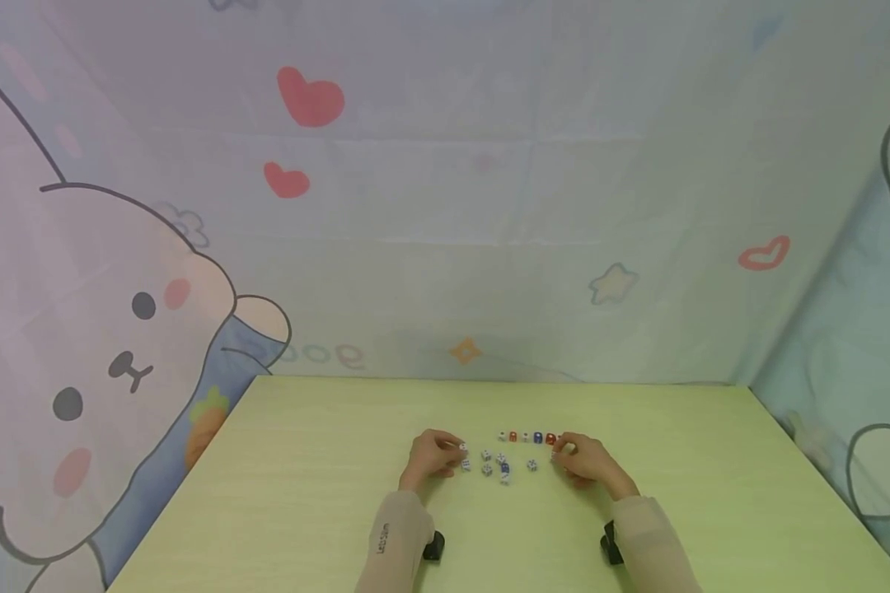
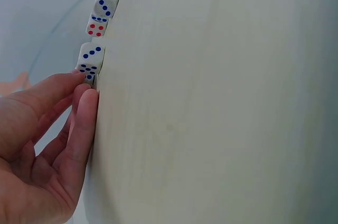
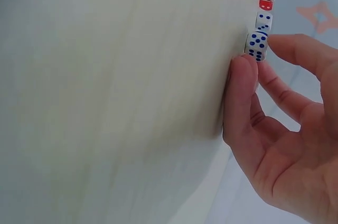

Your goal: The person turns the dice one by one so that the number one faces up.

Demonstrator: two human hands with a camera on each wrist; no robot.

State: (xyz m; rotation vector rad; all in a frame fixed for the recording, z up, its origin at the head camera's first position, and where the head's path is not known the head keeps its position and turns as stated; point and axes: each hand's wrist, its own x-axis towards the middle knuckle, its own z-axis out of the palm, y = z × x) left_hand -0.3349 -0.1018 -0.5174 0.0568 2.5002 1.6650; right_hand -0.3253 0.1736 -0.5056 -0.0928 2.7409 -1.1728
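On the left of a loose group of dice, my left hand (image 1: 435, 455) pinches a small die (image 2: 88, 78) between thumb and fingertips, which mostly cover it. Close by it in the left wrist view is a white die (image 2: 91, 54) with blue pips. My right hand (image 1: 586, 458), at the right end of the group, holds another white die (image 3: 257, 44) by thumb and finger; it shows five and six blue pips. Beyond the hands runs a row of white, red and blue dice, including a blue die (image 1: 537, 437) and a red die (image 1: 513, 436).
Between the hands lie several white dice, one of them a lone white die (image 1: 531, 465), and a blue die (image 1: 505, 468). All are on a pale yellow-green table (image 1: 304, 511). A printed cloth (image 1: 445, 206) hangs behind the table's far edge.
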